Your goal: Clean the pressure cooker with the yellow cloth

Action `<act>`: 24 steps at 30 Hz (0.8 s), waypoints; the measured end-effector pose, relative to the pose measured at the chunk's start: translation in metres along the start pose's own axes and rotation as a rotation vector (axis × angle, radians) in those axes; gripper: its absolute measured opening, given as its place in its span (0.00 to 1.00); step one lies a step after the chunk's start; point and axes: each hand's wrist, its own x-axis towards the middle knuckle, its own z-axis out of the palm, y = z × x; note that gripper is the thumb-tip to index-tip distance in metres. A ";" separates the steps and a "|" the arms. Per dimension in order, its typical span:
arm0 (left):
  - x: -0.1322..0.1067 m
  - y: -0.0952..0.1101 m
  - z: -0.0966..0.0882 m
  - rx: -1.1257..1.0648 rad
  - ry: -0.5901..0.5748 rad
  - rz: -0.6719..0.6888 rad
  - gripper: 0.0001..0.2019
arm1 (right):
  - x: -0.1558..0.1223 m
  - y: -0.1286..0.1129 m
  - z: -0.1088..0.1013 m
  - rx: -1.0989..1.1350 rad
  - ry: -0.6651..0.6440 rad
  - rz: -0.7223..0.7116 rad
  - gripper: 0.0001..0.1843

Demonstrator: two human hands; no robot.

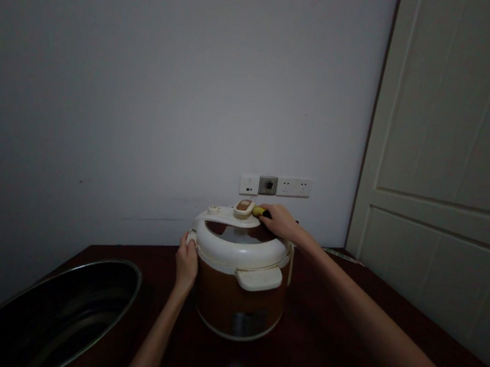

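Note:
An electric pressure cooker (227,298) with a brown body and a white lid (220,248) stands upright on the dark red table. My left hand (187,261) is closed around the white side handle at the cooker's left. Over the top of the lid, my right hand (283,222) grips a yellow-and-black tool (259,211), whose kind I cannot make out. The tool's yellow end is beside the brown-and-white knob (244,207) on the lid; whether they touch is unclear. A white handle (259,279) juts from the cooker's near side.
A large metal pot (136,284), dark inside, stands at the lower left. Wall sockets (293,187) are set in the wall behind the cooker. A pale panelled door (446,206) rises at the right. A thin patterned strip (342,256) lies at the table's back right.

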 end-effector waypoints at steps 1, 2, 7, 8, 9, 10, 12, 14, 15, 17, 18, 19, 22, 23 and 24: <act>0.000 -0.001 0.000 0.001 0.001 0.000 0.19 | -0.009 -0.005 -0.001 0.004 0.010 -0.015 0.11; 0.000 -0.001 0.001 0.001 0.001 -0.001 0.19 | -0.020 -0.011 -0.003 0.005 0.025 -0.032 0.12; 0.001 -0.002 0.001 -0.010 0.014 0.014 0.18 | -0.065 -0.048 -0.011 -0.057 0.092 -0.131 0.15; 0.001 -0.001 0.001 -0.007 0.010 0.018 0.18 | -0.068 -0.051 -0.013 -0.051 0.081 -0.143 0.15; 0.001 -0.001 0.000 0.001 0.004 0.019 0.18 | -0.069 -0.052 -0.017 -0.037 0.061 -0.139 0.14; 0.001 0.000 0.000 0.012 -0.001 0.017 0.19 | -0.066 -0.049 -0.021 -0.026 0.043 -0.113 0.14; 0.001 0.000 -0.001 0.034 -0.009 0.011 0.19 | -0.052 -0.034 -0.031 -0.057 0.052 0.009 0.13; 0.001 -0.001 -0.001 0.042 -0.018 0.014 0.20 | -0.032 -0.011 -0.038 -0.164 0.148 0.181 0.16; 0.001 -0.001 -0.002 0.040 -0.020 0.017 0.19 | -0.021 0.002 -0.040 -0.209 0.184 0.260 0.18; 0.001 -0.002 -0.001 0.030 -0.026 0.019 0.19 | 0.000 0.026 -0.038 -0.197 0.123 0.306 0.20; 0.001 -0.002 -0.001 0.026 -0.025 0.016 0.19 | 0.009 0.036 -0.034 -0.177 0.077 0.289 0.20; 0.002 -0.003 -0.001 0.024 -0.023 0.013 0.19 | 0.017 0.044 -0.029 -0.154 0.033 0.272 0.20; 0.003 -0.004 -0.001 0.019 -0.016 0.015 0.18 | 0.035 0.056 -0.009 -0.036 -0.086 0.190 0.17; 0.003 -0.004 -0.001 0.016 -0.016 0.018 0.18 | 0.039 0.057 -0.003 0.019 -0.113 0.158 0.17; 0.003 -0.004 -0.001 0.011 -0.018 0.021 0.18 | 0.043 0.056 0.002 0.076 -0.130 0.126 0.17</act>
